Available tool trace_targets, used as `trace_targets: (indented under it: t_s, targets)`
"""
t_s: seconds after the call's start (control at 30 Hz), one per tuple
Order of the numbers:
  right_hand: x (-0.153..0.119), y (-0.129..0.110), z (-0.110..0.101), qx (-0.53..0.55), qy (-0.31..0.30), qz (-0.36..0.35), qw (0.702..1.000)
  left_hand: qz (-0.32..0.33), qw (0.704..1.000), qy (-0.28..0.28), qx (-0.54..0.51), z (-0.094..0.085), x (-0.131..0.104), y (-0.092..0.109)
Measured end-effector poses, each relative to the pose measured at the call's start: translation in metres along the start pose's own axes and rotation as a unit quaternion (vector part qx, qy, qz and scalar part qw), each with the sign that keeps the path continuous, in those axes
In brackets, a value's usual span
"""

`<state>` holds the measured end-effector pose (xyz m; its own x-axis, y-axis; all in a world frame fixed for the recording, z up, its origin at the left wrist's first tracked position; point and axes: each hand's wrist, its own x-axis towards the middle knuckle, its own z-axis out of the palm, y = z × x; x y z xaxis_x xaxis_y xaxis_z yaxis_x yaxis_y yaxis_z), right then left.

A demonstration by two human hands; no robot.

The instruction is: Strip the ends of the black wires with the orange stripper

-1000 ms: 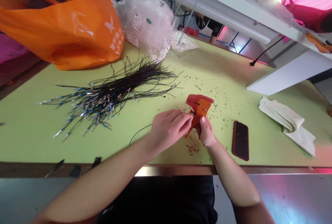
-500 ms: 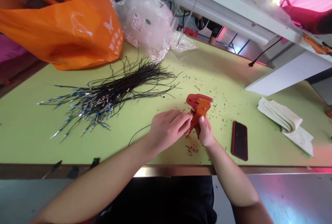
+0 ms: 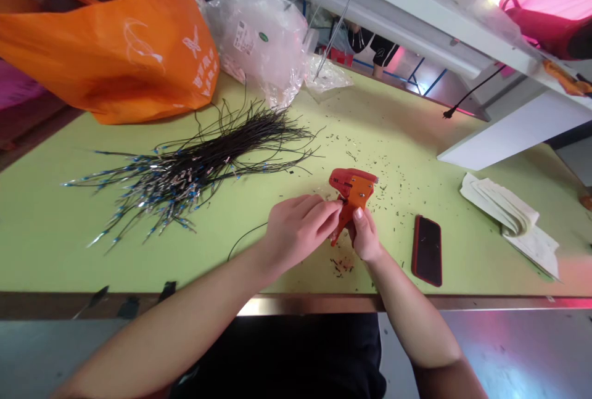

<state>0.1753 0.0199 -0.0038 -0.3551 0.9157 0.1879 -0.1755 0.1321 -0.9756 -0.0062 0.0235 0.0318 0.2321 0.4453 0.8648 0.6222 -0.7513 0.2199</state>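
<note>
My right hand is wrapped round the handles of an orange and red wire stripper, its thumb on the near side. Pinched in the fingers of my left hand is a thin black wire, whose loose part trails out on the table behind that hand. The pinching fingertips are right against the tool, below its red head; they hide the wire's end. To the left lies a big bundle of black wires with blue and silvery ends. Short black clippings are scattered below and around the tool.
An orange bag and a clear plastic bag stand at the back left. Right of my hands lie a phone and a folded pale cloth. A white shelf support and a hanging plug are at the back right.
The wire stripper's head has shifted very slightly left and down. Both hands keep their hold, and the rest stays nearly the same.
</note>
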Motion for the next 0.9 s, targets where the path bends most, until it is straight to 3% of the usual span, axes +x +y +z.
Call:
trace_targets:
  t_s: [0.37, 0.63, 0.9]
  targets:
    - [0.000, -0.003, 0.003, -0.008, 0.013, -0.002, 1.000, 0.005, 1.000, 0.001, -0.002, -0.001, 0.002, 0.002]
    - [0.000, 0.000, 0.005, -0.006, 0.071, 0.008, 0.997, 0.009, 1.000, 0.003, 0.002, -0.001, 0.003, 0.001]
    - [0.007, -0.011, -0.003, 0.037, 0.106, 0.010, 0.994, -0.036, 0.998, -0.004, -0.047, 0.003, -0.004, -0.002]
